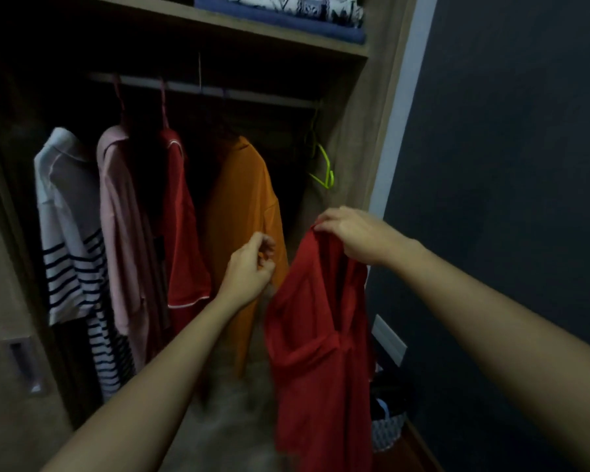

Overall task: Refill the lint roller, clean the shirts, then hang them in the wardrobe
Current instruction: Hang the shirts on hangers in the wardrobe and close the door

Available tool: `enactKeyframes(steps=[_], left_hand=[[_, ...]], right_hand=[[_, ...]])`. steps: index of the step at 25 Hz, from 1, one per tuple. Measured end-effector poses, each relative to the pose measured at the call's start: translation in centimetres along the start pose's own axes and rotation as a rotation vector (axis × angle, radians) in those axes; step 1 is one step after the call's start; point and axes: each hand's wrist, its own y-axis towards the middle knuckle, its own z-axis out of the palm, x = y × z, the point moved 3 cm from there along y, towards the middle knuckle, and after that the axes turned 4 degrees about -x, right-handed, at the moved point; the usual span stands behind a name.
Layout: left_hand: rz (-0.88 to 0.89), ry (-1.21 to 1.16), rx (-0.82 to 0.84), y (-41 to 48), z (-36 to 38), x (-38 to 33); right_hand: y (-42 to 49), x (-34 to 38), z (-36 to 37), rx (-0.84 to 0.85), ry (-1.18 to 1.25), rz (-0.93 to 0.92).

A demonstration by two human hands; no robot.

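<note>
Right fingers (323,222) on shirt (321,335) before wardrobe (351,107)

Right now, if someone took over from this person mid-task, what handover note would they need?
Right hand pinches the top of the loose red shirt; no hanger is visible in it.
Left hand is curled in front of the orange shirt; whether it holds anything is unclear.
Done: striped shirt, pink shirt, piped red shirt and the orange shirt hang on the rail.
Left: hang the loose red shirt, probably on the empty green hanger at the rail's right end.
The lint roller is not in view.
</note>
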Motion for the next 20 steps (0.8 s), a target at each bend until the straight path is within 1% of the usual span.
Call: enactKeyframes(steps=[2, 4, 7, 9, 11, 13, 15, 17, 18, 20], left_hand=[[0.045, -0.028, 0.082, 2.8, 0.9, -0.6], [0.077, -0.027, 0.138, 5.4, 1.7, -0.7], [0.114, -0.044, 0.144, 9.5, 3.1, -0.9], [0.107, -0.054, 0.107, 12.9, 4.6, -1.0], [0.040, -0.115, 0.031, 17.0, 6.3, -1.2], [-0.096, -0.230, 0.015, 21.3, 8.4, -1.4], [-0.236, -0.262, 0.079, 25.2, 11.0, -1.3], [-0.355, -0.355, 0.157, 27.7, 13.8, -1.4], [-0.398, -0.422, 0.169, 28.3, 14.9, -1.4], [-0.418, -0.503, 0.130, 29.5, 16.5, -1.0]], right_hand=[[1.1, -1.9, 1.8, 0.103, -0.125, -0.022], [2.4, -4.0, 2.9, 0.156, -0.232, -0.014], [4.4, -6.7, 4.5, 0.190, -0.423, 0.015], [5.3, -8.1, 5.3, 0.203, -0.478, 0.083], [5.7, -8.8, 5.8, 0.161, -0.502, 0.119], [5.9, -8.9, 6.2, 0.110, -0.521, 0.088], [5.9, -8.8, 6.4, 0.086, -0.552, 0.084], [6.0, -8.7, 6.3, 0.104, -0.541, 0.133], [6.0, -8.7, 6.2, 0.115, -0.538, 0.150], [6.0, -8.8, 6.2, 0.132, -0.542, 0.157]])
